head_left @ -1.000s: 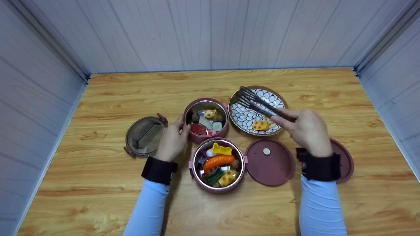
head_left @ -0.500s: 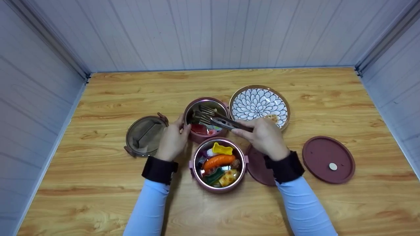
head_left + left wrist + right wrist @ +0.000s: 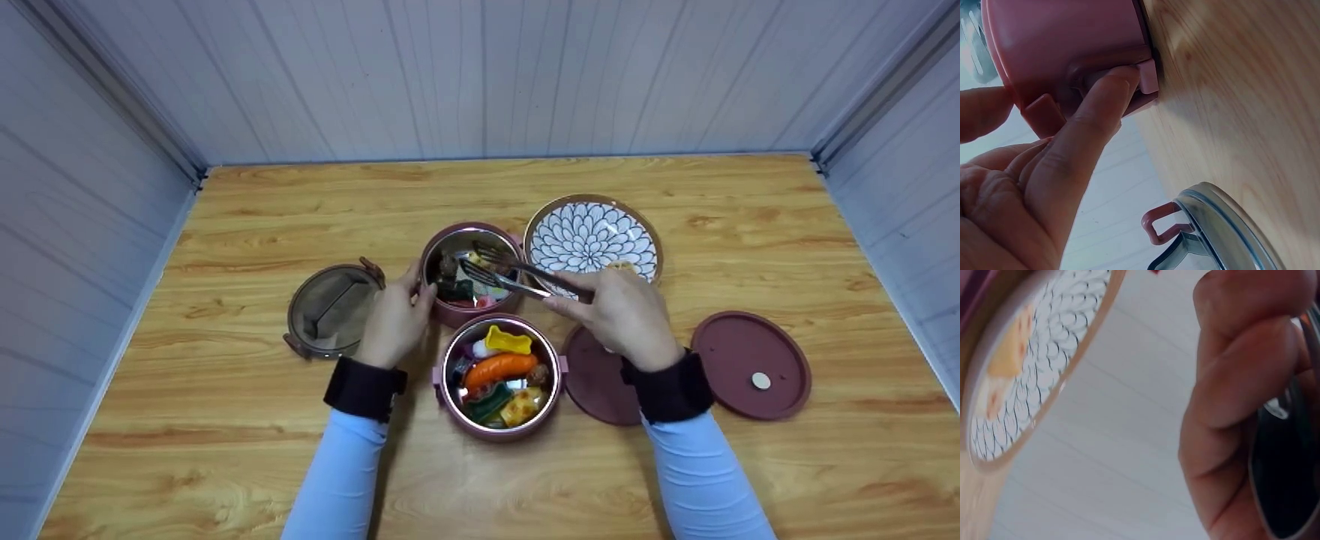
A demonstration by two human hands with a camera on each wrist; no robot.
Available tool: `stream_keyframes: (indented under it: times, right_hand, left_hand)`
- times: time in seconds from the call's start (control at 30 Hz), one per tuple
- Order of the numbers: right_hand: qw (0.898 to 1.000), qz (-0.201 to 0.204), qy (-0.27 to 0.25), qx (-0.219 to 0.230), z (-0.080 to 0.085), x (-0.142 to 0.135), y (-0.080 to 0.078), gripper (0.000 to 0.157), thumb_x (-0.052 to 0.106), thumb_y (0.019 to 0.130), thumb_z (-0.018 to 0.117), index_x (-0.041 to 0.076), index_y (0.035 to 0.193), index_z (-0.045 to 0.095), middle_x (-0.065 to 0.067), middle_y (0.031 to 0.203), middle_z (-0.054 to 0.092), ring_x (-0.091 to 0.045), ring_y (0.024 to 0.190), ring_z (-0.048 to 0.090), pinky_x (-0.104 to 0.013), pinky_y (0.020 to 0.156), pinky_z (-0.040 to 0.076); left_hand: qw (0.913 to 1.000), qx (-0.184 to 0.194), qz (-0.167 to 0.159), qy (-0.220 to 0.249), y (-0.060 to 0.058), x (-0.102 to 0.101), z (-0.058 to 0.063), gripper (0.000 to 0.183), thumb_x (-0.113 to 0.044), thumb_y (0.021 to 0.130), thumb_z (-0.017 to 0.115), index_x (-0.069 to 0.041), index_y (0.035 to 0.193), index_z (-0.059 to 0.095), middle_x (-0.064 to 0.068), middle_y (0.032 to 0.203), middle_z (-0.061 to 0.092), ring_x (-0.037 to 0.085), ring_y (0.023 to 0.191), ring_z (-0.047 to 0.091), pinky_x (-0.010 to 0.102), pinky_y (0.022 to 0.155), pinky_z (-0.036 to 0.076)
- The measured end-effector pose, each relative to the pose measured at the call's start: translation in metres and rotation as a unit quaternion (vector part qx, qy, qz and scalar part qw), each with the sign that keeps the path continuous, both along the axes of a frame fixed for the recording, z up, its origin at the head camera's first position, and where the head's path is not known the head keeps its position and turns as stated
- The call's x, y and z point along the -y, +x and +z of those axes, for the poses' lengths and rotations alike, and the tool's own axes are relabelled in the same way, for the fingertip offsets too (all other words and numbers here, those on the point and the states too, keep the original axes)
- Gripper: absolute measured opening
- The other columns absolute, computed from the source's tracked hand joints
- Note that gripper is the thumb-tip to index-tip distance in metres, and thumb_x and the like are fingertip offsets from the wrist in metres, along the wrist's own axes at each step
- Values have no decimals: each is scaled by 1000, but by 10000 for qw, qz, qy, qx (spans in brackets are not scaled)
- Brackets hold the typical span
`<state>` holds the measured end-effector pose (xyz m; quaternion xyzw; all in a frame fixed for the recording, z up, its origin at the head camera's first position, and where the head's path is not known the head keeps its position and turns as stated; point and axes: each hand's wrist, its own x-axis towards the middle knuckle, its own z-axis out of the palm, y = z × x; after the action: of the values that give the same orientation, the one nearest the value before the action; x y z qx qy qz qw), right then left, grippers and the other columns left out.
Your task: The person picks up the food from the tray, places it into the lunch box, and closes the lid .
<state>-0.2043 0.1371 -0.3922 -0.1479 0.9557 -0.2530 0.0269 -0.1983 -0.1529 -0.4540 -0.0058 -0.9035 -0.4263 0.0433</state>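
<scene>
My left hand (image 3: pixel 394 319) grips the left side of the far pink lunch-box tier (image 3: pixel 457 316). In the left wrist view one finger lies on the tier's side latch (image 3: pixel 1107 59). My right hand (image 3: pixel 622 311) holds metal tongs (image 3: pixel 536 271), with their slotted heads spread over that tier. Inside it a dark green piece (image 3: pixel 455 291) lies beside a brown ball (image 3: pixel 448 265), and the tongs partly hide the other toy food. A patterned plate (image 3: pixel 589 232) stands to the right, touching or close to the tier. Yellow spotted pieces (image 3: pixel 1009 354) lie on it, mostly behind my right hand in the head view.
Nearer me stands a second pink tier (image 3: pixel 495 436) holding a toy sausage (image 3: pixel 500 370) and other toy food. A clear lid (image 3: pixel 330 315) with a handle lies left. Two maroon lids (image 3: pixel 596 386) lie right, one partly under my right wrist. Walls enclose the table's back and sides.
My right hand has carried the tongs left from the plate to the far tier. The dark green piece now lies in that tier and the tongs have drawn back slightly right. The left hand stays put.
</scene>
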Motion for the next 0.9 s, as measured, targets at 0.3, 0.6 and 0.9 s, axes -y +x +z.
stream_keyframes:
  times: [0.3,0.6,0.9]
  right_hand:
    - [9969,-772,133,16,21,-48,0,67,70,84,61,24,132,65,-8,69,59,-19,51,40,-34,46,33]
    - [9888,-1151,796,519,18,-107,-6,74,74,83,59,19,132,66,-19,104,68,-33,82,59,-42,54,41]
    - [9913,-584,845,819,23,-127,7,72,67,83,66,12,131,66,-15,95,68,-25,67,54,-35,51,38]
  left_hand:
    - [9999,78,56,-137,0,0,1,54,-19,102,55,5,147,38,24,134,55,35,126,53,45,106,41]
    - [9997,241,-3,-21,0,2,0,55,-17,102,55,6,148,35,25,139,51,34,129,50,45,106,41]
    - [9999,121,42,5,0,0,1,55,-16,101,57,5,148,37,24,138,52,32,126,54,43,106,41]
